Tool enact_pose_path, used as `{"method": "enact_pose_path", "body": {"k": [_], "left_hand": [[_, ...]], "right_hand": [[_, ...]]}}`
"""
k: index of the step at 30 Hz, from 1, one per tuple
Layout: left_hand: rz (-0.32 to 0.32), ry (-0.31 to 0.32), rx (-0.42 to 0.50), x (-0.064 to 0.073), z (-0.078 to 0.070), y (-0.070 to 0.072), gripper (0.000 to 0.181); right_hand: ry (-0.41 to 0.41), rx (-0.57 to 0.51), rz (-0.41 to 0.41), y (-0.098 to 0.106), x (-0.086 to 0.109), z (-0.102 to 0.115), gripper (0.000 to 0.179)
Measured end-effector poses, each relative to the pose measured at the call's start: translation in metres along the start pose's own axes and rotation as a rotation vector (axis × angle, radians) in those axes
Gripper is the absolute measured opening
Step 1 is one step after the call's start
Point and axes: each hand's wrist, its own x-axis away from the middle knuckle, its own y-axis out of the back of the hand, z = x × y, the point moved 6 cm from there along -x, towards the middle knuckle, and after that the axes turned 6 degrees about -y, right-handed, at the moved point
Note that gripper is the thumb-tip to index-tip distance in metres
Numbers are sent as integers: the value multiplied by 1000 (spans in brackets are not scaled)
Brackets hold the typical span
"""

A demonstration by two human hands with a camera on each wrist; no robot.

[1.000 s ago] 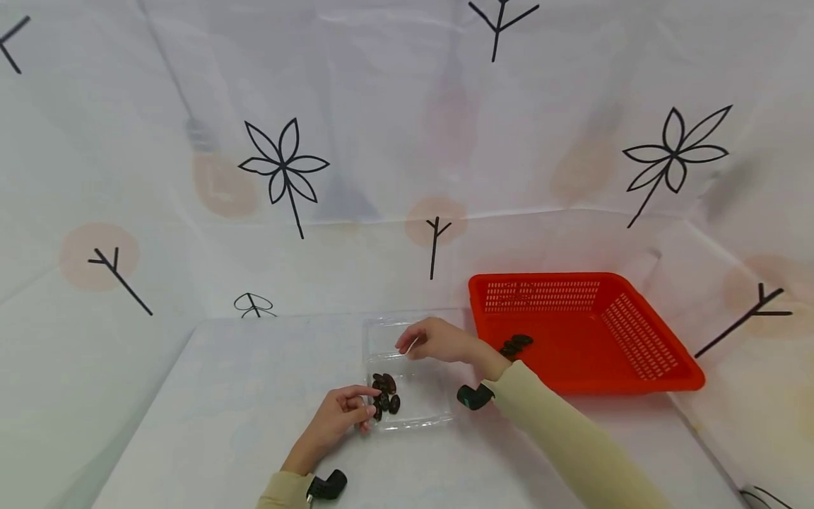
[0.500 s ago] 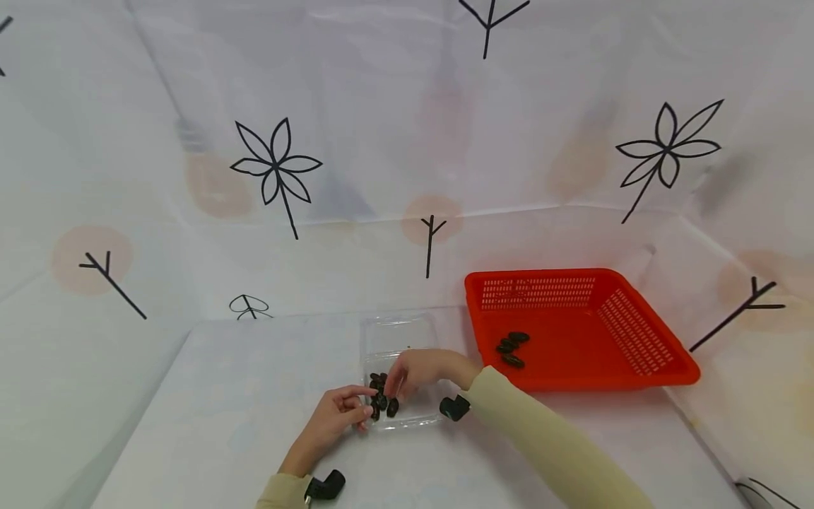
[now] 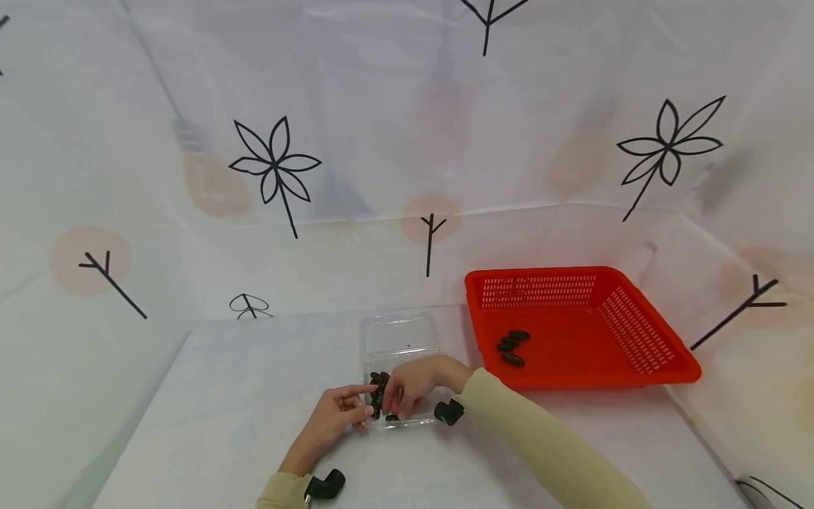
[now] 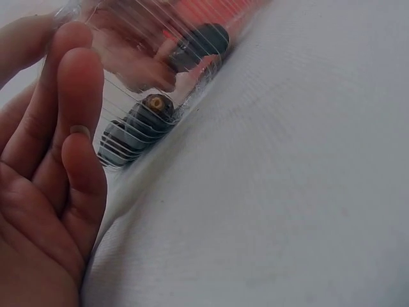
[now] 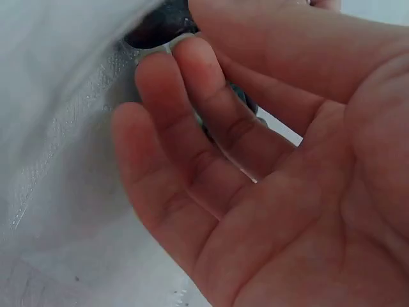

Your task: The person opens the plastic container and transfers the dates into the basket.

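Observation:
A clear plastic clamshell box (image 3: 422, 422) lies unlatched on the white table, its lid folded back. Several dark, glossy oval fruits (image 3: 376, 385) sit along its left side; their exact kind is unclear. My left hand (image 3: 337, 417) holds the box's left wall between thumb and fingers. In the left wrist view, fruits (image 4: 148, 115) show through the ribbed plastic beside the fingertips. Reaching into the box, my right hand (image 3: 413, 382) pinches one dark fruit (image 3: 392, 418) near the front wall. That fruit (image 5: 160, 25) appears at the fingertips in the right wrist view, partly hidden by the hand.
To the right stands a red plastic basket (image 3: 591, 346) with slotted walls. Several more dark fruits (image 3: 511, 348) lie in its left part. Behind the table hangs a white printed cloth (image 3: 356, 177).
My right hand has come down from over the box's hinge into its front part. A fruit there has shifted toward the front wall and turned. My left hand has stayed at the box's wall.

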Motion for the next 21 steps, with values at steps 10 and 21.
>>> {"method": "enact_pose_path", "body": {"k": [10, 21], "left_hand": [[-3, 16, -24, -2, 1, 1, 41], [-1, 25, -17, -1, 2, 1, 42]], "right_hand": [[-27, 8, 6, -1, 1, 1, 18], [19, 61, -79, 7, 15, 4, 14]]}}
